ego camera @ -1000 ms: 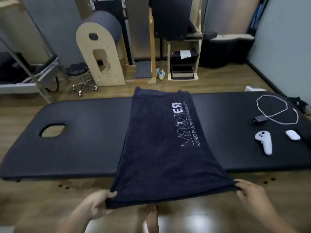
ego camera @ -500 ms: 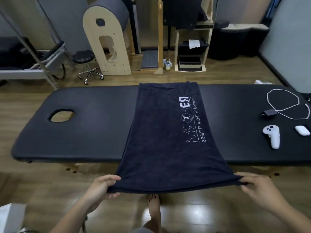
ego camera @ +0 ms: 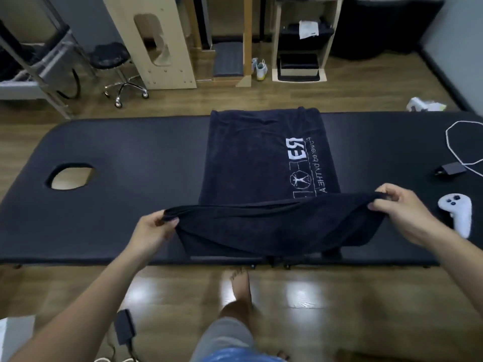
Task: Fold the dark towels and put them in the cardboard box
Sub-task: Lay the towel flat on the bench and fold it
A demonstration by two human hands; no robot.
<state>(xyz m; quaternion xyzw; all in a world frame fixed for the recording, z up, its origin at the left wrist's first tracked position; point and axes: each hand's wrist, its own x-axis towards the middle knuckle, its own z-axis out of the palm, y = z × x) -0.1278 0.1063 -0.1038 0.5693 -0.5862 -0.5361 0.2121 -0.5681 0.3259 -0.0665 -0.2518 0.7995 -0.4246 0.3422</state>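
Note:
A dark navy towel with white lettering lies across the black massage table. Its near edge is lifted off the table and carried over the lower half, hiding part of the print. My left hand pinches the near left corner above the table. My right hand pinches the near right corner, a little farther from me. The lifted cloth sags between them. No cardboard box is in view.
A white controller lies on the table just right of my right hand, with a black adapter and a white cable beyond. The table has a face hole at left. A stool and wooden furniture stand behind.
Both hands have lifted the towel's near edge from below the table's front and carried it forward over the table, doubling the cloth over its lower part.

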